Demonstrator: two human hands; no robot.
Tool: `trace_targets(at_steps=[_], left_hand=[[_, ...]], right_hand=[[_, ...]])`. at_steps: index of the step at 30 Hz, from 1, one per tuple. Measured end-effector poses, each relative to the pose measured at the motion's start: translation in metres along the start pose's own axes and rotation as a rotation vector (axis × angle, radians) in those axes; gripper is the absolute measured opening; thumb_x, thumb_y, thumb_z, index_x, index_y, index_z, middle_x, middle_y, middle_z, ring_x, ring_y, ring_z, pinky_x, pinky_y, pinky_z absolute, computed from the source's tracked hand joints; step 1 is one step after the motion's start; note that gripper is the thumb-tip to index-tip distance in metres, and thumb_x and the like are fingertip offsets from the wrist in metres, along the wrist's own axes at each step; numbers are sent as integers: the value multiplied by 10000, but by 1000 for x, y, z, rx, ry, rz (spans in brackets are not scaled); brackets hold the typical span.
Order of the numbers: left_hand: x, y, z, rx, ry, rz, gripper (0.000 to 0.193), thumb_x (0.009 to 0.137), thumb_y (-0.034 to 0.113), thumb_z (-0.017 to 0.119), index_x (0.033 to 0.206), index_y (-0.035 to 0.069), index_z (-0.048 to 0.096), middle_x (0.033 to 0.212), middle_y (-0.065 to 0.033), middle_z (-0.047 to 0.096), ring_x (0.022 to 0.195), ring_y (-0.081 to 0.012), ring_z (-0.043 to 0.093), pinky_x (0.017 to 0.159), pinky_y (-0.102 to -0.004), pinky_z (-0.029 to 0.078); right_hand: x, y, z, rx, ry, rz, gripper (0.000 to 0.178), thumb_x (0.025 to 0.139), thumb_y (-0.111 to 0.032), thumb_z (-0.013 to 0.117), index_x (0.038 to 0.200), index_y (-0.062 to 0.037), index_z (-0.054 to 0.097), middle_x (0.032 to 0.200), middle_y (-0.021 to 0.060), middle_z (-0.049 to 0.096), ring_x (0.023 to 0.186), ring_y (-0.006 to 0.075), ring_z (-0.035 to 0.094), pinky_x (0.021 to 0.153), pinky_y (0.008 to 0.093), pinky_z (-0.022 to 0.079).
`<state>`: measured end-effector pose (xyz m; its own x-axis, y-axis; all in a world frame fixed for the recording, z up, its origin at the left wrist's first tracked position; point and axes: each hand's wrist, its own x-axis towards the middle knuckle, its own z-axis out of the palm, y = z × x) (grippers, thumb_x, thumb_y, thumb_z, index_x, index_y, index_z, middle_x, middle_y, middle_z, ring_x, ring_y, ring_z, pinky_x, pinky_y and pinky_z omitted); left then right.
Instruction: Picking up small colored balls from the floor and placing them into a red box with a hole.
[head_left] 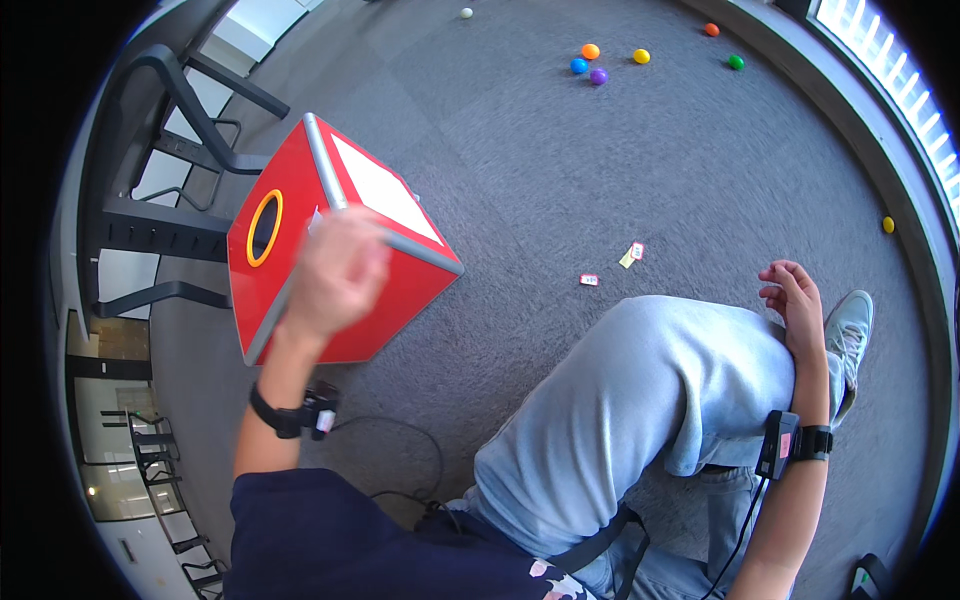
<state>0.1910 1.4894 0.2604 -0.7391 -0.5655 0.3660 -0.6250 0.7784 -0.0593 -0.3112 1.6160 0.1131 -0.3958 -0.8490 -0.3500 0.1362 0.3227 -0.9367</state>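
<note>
My left hand is raised in front of a red box with grey edges, its fingers curled closed and blurred. A small white sliver shows beside the fingers; whether the hand holds it I cannot tell. In the box's left face is a round dark hole with a yellow rim. A white panel covers part of another face. My right hand is beside my bent knee, fingers loosely bent and apart, with nothing in it. On the carpet between box and knee lie small paper slips and a red-bordered tag.
Several coloured balls lie on the grey carpet at the far side, among them an orange ball and a green ball. A yellow ball is at the right by the wall. Dark metal legs stand left of the box. A cable trails from my left wrist.
</note>
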Motion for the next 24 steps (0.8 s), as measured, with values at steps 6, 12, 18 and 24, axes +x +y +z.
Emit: trace_targets(at_steps=[6,12,18,24], left_hand=[[1,55,152,-506,-351,-53,213,844,199,601,972,29,605,914,-132,625,866,-312,612,743,-390,491],[27,100,235,-512,-296,-256,220,850,234,596,961,45,595,960,-117,597,889,-292,602,766,-394,472],[32,98,253,-593,-440,-248,192,823,205,641,922,49,585,961,-94,529,929,-259,557,818,-369,446],[34,86,256,-769,-411,-281,199,806,184,671,873,36,555,909,-103,551,870,-250,566,771,-359,451]], right_hand=[[1,3,10,3,10,-21,155,949,-201,521,1010,-72,581,902,43,648,707,99,597,628,211,455],[-1,5,7,-38,36,-1,163,951,-212,521,1005,-70,581,890,46,651,693,93,596,614,209,447],[0,0,6,-51,18,68,165,952,-215,518,1008,-73,580,905,44,649,701,96,599,632,212,458],[4,1,7,-61,-42,135,173,951,-227,520,1018,-77,575,919,44,649,724,101,606,643,216,462]])
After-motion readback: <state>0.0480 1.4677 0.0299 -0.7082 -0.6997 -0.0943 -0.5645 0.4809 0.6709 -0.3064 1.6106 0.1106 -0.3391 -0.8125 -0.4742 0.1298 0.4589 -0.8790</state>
